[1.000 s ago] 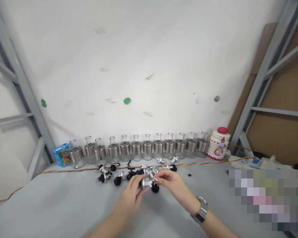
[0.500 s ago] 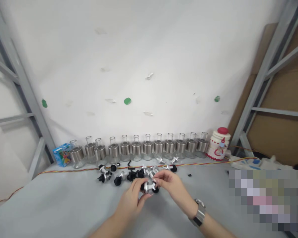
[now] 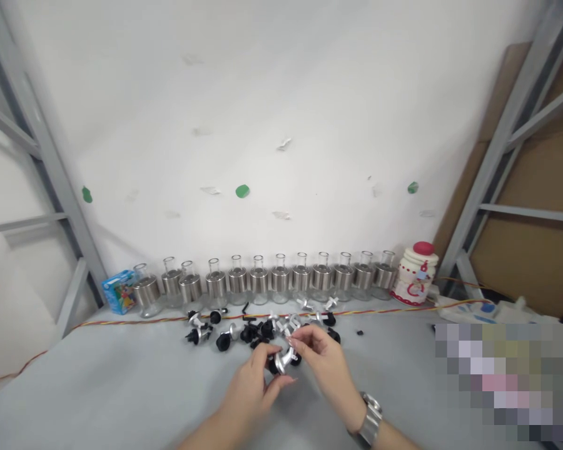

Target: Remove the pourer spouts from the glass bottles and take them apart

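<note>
A silver-and-black bottle pourer (image 3: 281,362) is held low over the grey table, its black stopper end to the left and its silver end tilted up to the right. My left hand (image 3: 249,382) is closed around the stopper end, thumb below and fingers above. At the upper silver end, thumb and forefinger of my right hand (image 3: 324,357) are pinched together; any small part between them is hidden. Just beyond my hands lies a loose pile of similar pourers (image 3: 267,326), silver and black.
Several glass bottles (image 3: 216,284) with metal sleeves stand in a row along the white wall. A blue box (image 3: 119,294) is at their left end, a white jar with a red lid (image 3: 415,275) at the right. A twisted wire (image 3: 157,322) runs across the table (image 3: 122,387).
The pourer has tipped, so its silver end now points more upward. My left hand has shifted slightly down with it, while my right fingertips stay at the silver end.
</note>
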Demonstrator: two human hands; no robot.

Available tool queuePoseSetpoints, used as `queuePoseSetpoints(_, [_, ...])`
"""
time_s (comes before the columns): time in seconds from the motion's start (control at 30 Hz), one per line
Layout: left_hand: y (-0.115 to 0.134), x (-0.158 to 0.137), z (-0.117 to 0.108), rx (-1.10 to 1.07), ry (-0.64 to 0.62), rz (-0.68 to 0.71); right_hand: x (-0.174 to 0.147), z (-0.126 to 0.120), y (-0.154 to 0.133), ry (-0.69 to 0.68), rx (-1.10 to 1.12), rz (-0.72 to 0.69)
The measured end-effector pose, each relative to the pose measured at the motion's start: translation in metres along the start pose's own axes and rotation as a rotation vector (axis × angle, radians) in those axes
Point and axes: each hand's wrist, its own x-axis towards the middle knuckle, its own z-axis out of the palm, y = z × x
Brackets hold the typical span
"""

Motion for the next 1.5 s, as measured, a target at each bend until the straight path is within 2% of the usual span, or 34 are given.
queuePoseSetpoints(0.27, [0.001,-0.001,0.002,-0.081,-0.028,-0.056,-0.007,0.002,-0.004,0.025,-0.105,-0.048])
queuePoseSetpoints(0.77, [0.004,0.000,-0.001,-0.119,-0.041,-0.062,-0.010,0.002,-0.008,0.023,-0.068,-0.094])
queuePoseSetpoints(1.5, [0.005,0.001,-0.003,-0.080,-0.057,-0.059,-0.004,0.005,0.007,0.029,0.166,-0.034])
